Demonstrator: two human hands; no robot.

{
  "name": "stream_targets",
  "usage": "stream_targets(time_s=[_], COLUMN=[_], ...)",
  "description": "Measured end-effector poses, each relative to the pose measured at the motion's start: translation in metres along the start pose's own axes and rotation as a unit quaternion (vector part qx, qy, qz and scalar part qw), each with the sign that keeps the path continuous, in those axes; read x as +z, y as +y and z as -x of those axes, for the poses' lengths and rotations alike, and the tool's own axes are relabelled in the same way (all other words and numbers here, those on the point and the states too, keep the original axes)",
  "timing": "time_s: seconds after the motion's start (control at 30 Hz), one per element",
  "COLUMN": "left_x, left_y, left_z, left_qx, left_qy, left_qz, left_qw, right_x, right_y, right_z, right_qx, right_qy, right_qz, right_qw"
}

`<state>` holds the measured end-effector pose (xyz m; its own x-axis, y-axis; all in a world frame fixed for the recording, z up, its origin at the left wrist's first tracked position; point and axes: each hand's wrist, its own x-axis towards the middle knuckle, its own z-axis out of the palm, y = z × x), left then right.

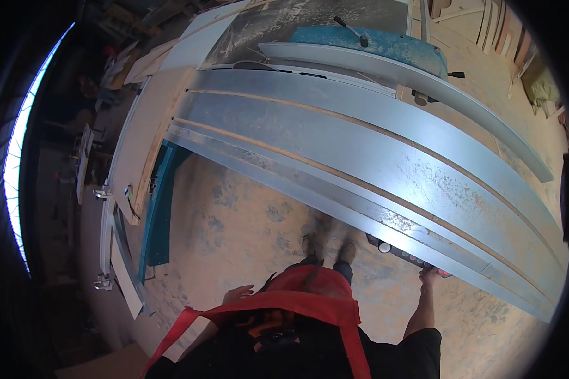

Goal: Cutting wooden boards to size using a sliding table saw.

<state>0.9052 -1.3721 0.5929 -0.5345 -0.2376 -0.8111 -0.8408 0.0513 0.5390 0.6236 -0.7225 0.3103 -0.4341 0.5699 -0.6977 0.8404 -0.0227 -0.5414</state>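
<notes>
My left hand hangs beside the red apron, fingers loosely stretched and nothing in them. On the other side, my right arm reaches forward to the edge of the metal machine table. There my right hand touches the end of a dark control panel with a row of round buttons, next to a red part. Its fingertips are partly hidden at the panel, so their grip is unclear. The table looks like that of a panel saw, with two long grooves holding sawdust.
A long metal fence lies across the table's far side, near a teal dusty housing with black levers. At left stand a sliding carriage with a wooden board and a teal machine base. Sawdust covers the floor.
</notes>
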Motion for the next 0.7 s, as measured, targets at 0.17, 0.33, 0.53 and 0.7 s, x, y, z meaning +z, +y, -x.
stream_targets(time_s=[0.17,0.33,0.53,0.7], left_x=[-0.009,-0.042,-0.162,-0.335], left_y=[-0.007,-0.012,-0.022,-0.018], left_z=[-0.005,-0.019,-0.029,-0.046], left_qx=[0.02,-0.003,0.085,0.118], left_qy=[-0.002,0.111,0.347,0.519], left_qz=[0.04,-0.024,-0.077,-0.055], left_qw=[0.999,0.994,0.931,0.845], right_x=[0.026,0.172,0.36,0.477], right_y=[0.005,0.041,0.045,0.006], right_z=[0.054,0.173,0.36,0.497], right_qx=[0.108,0.177,-0.312,-0.308], right_qy=[-0.038,-0.264,-0.454,-0.547], right_qz=[-0.075,0.039,0.405,0.404], right_qw=[0.991,0.947,0.73,0.665])
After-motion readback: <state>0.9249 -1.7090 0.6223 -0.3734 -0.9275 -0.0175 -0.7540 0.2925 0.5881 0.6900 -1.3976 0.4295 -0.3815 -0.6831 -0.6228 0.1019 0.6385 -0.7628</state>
